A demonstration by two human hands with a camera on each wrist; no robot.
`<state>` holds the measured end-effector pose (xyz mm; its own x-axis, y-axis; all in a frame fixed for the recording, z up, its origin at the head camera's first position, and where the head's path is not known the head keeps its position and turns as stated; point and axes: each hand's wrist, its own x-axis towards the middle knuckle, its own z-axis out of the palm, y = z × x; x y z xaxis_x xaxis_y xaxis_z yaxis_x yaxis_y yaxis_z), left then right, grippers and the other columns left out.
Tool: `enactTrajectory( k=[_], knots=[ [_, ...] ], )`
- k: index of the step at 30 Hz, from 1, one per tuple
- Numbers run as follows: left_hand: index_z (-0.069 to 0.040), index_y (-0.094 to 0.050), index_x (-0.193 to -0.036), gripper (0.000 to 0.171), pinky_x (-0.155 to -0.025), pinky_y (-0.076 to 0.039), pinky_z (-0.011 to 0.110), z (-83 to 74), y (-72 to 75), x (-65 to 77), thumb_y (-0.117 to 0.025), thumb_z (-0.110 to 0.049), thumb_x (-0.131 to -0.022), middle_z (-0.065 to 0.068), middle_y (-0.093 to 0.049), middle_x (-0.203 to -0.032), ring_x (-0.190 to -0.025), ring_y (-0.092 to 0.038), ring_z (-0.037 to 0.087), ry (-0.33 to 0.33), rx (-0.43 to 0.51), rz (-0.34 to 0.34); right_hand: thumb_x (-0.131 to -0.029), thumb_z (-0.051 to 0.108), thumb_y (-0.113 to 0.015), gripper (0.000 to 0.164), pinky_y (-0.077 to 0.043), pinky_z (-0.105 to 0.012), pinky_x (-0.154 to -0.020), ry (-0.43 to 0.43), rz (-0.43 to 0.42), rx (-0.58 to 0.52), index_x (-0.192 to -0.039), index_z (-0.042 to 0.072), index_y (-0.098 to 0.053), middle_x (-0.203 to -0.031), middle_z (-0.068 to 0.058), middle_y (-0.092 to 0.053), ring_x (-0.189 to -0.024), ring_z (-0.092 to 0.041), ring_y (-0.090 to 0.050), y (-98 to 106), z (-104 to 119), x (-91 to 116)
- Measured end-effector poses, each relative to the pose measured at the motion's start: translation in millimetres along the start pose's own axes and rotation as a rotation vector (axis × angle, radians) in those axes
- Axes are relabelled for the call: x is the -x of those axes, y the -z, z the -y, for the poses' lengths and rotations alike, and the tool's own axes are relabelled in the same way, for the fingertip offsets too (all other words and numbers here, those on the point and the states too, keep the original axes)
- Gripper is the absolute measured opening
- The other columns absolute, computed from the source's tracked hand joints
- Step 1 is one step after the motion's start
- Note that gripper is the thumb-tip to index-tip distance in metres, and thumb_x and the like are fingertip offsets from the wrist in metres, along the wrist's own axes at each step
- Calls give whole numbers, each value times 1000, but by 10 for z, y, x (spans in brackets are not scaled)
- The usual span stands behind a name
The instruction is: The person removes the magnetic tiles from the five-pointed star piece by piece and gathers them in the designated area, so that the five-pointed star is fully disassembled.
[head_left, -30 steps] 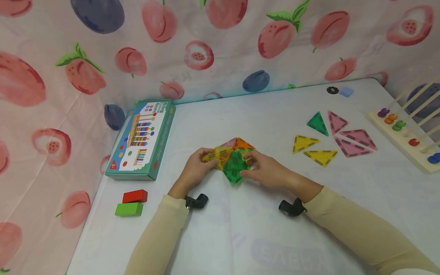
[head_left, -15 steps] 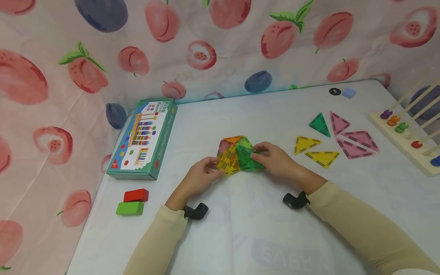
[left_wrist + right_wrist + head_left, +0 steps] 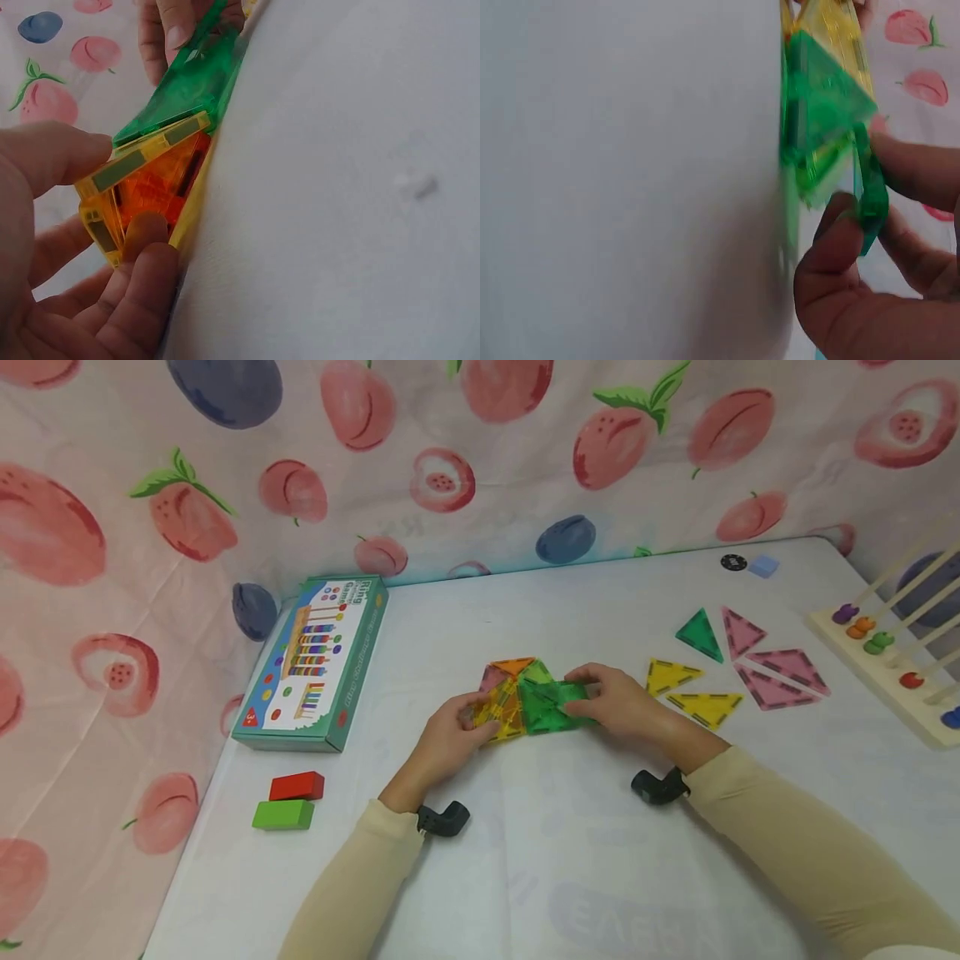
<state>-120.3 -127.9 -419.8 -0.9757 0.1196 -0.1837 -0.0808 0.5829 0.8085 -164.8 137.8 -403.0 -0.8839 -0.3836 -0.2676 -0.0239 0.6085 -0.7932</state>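
Observation:
A cluster of translucent magnetic tiles stands mid-table in the head view: yellow tiles (image 3: 506,706) at the left, green tiles (image 3: 546,706) at the right, an orange tile (image 3: 513,666) and a pink one (image 3: 492,677) behind. My left hand (image 3: 448,731) holds the yellow side. In the left wrist view its thumb lies along the upper edge of a yellow tile (image 3: 120,171), fingers below, with an orange tile (image 3: 161,187) inside. My right hand (image 3: 626,703) pinches a green tile (image 3: 870,191) between thumb and fingers, beside another green triangle (image 3: 825,101) in the right wrist view.
Loose pink triangles (image 3: 776,684), yellow ones (image 3: 707,707) and a green one (image 3: 701,635) lie to the right. Beyond them stands a wooden peg board (image 3: 885,668). A game box (image 3: 309,660) and red (image 3: 297,786) and green blocks (image 3: 282,815) are at the left.
Over the second, the cluster turned, its green side swinging right and its orange tile to the back. Lately my right hand has shifted right with the green tile, while my left stays on the yellow side.

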Motion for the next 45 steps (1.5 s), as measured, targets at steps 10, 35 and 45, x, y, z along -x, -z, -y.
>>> enactTrajectory(
  k=[10,35,45],
  knots=[
    [-24,-50,-123,51,-52,-40,27,-9,39,5,-67,-39,-78,5,-51,-79,-59,-47,16,13,16,17,-87,22,-59,32,-45,-36,-72,45,-86,123,-116,9,-54,-116,-12,-49,-100,-27,-49,669,-23,-45],
    [-22,-50,-124,59,-56,-40,28,-26,1,-69,-67,-49,-74,2,-50,-91,-70,-47,17,-17,0,79,-89,34,-54,50,-33,-50,-90,61,-174,166,-130,7,-43,-129,-17,-42,-115,-32,-39,1158,-196,-386],
    [-23,-50,-124,60,-55,-39,28,30,60,-34,-66,-51,-73,4,-50,-87,-68,-46,17,-4,5,50,-83,33,-63,43,-44,-35,-83,283,226,177,-120,13,-51,-116,-2,-55,-101,-17,-52,174,60,40]
  ],
)
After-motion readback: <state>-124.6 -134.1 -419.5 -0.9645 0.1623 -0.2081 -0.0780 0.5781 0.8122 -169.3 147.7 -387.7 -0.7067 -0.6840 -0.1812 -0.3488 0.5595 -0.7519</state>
